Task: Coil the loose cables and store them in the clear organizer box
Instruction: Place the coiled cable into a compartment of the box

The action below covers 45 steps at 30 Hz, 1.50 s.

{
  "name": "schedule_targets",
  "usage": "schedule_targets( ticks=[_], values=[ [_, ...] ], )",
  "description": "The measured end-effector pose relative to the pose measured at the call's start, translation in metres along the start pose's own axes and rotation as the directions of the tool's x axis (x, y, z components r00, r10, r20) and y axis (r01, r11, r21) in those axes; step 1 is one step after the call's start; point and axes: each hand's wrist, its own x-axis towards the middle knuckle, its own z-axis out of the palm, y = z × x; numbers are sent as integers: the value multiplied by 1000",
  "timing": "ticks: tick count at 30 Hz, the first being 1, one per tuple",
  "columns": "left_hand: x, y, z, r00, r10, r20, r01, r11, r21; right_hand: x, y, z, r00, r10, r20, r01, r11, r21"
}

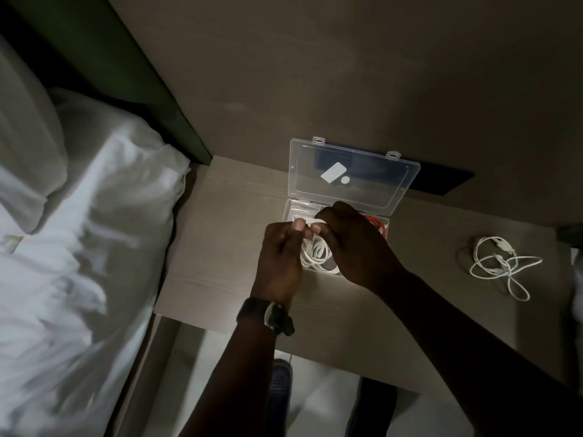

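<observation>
A clear organizer box (pixel 289 212) stands open on the bedside table, its lid (pixel 353 176) leaning back against the wall. Both hands hover over the box and pinch a white coiled cable (pixel 315 253). My left hand (pixel 279 257) grips the coil's left side near its top. My right hand (pixel 353 241) holds the coil from the right and hides much of the box. A red cable (pixel 377 223) lies inside the box's right part. A loose white cable (pixel 501 263) lies tangled on the table to the right.
The pale wooden table (pixel 220 247) meets a brown wall behind. A bed with white sheets (pixel 79 247) borders the table's left side. Shoes (pixel 279 389) show on the floor below the table's front edge. A black watch (pixel 271 315) is on my left wrist.
</observation>
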Motion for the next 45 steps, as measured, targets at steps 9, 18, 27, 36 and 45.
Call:
schedule_targets(
  ticks=[9,18,27,36,45],
  values=[
    [93,-43,2,974,220,-54,-152,813,562,62,32,48,966,257,17,-256,964,-70],
    [110,-59,11,963,238,-127,-150,863,482,77,47,82,913,385,-132,-400,910,-112],
    [109,-59,5,973,226,-49,-174,854,491,87,45,85,875,447,-189,-472,873,-123],
    [133,-52,19,963,266,-50,-163,717,678,79,49,85,939,341,-39,-343,933,-109],
    [149,-42,21,939,290,186,-315,501,806,73,66,77,995,104,-7,-101,945,-310]
  ],
)
